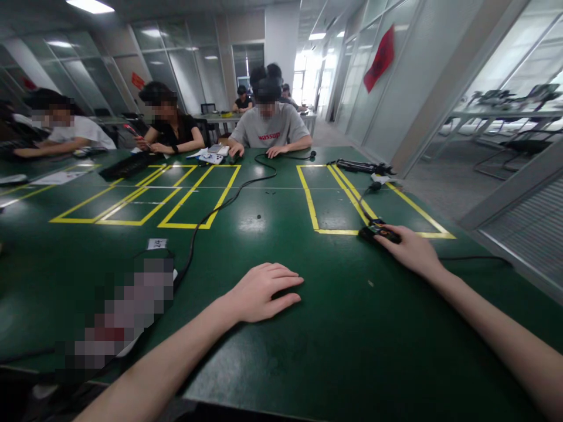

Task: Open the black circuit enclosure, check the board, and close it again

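My left hand [263,290] lies flat on the green table [334,328], fingers stretched out and holding nothing. My right hand [411,251] reaches to the right and rests on a small black device [377,232] with orange marks, which sits on the yellow tape line; the fingers curl lightly over its near end. A thin black cable [366,202] leads from the device toward the far edge.
Yellow tape rectangles [328,199] mark the tabletop. A long black cable [220,205] crosses the middle. A blurred object [127,310] lies near left. Three people sit along the far side with papers and gadgets. A black tripod-like tool [360,167] lies far right.
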{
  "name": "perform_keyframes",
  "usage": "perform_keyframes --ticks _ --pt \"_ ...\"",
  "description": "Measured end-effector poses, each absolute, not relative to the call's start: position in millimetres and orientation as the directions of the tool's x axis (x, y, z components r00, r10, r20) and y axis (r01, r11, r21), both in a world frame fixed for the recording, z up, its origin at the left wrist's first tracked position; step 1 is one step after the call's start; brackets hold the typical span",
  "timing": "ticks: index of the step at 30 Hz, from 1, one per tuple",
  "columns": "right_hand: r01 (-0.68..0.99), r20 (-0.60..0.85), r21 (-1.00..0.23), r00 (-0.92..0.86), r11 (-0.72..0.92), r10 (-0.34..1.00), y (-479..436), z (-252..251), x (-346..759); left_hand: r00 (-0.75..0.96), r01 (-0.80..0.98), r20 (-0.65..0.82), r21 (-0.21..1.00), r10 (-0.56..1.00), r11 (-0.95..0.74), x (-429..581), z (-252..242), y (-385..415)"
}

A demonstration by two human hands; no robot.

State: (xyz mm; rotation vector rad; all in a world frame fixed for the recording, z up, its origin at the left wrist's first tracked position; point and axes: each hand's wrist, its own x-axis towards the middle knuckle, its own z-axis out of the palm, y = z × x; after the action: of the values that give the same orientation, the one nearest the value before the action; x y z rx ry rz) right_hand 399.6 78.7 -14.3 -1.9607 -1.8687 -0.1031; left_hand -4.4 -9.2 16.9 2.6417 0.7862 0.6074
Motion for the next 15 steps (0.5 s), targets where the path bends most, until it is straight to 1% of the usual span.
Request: perform_keyframes --ticks 1,3,5,7,9,11,12,15 --pt "0.960 0.302 -0.279 0.070 0.018 0.951 74.1 -14.0 382.1 0.755 0.445 0.306 0.411 0.580 -0.796 -4.7 16.5 -8.8" --pt "0.935 0.277 -0.331 -0.035 0.129 0.960 61.4 -13.0 347.7 0.749 0.453 0.310 0.406 0.585 -0.794 -5.8 16.3 -8.1" --pt "0.855 0.282 -0.395 -0.235 0.336 0.930 44.0 -10.7 316.0 0.733 0.463 0.333 0.395 0.593 -0.793 -7.2 17.0 -7.3" --pt "0.701 0.270 -0.453 -0.481 0.551 0.834 23.8 -6.8 288.4 0.702 0.465 0.386 0.388 0.599 -0.795 -8.6 18.0 -6.9" --pt "0.553 0.233 -0.478 -0.669 0.682 0.706 5.0 -2.0 265.7 0.671 0.453 0.445 0.388 0.594 -0.803 -9.5 18.8 -7.1" --pt "0.487 0.184 -0.473 -0.760 0.734 0.623 -8.2 2.5 249.1 0.674 0.426 0.466 0.389 0.574 -0.817 -9.6 18.6 -7.6" --pt "0.481 0.173 -0.465 -0.774 0.744 0.609 -12.0 4.1 243.4 0.688 0.414 0.458 0.390 0.564 -0.822 -9.3 18.2 -7.8" --pt "0.505 0.185 -0.443 -0.757 0.741 0.627 -14.9 5.2 236.0 0.719 0.416 0.408 0.395 0.562 -0.819 -7.8 16.8 -7.5"
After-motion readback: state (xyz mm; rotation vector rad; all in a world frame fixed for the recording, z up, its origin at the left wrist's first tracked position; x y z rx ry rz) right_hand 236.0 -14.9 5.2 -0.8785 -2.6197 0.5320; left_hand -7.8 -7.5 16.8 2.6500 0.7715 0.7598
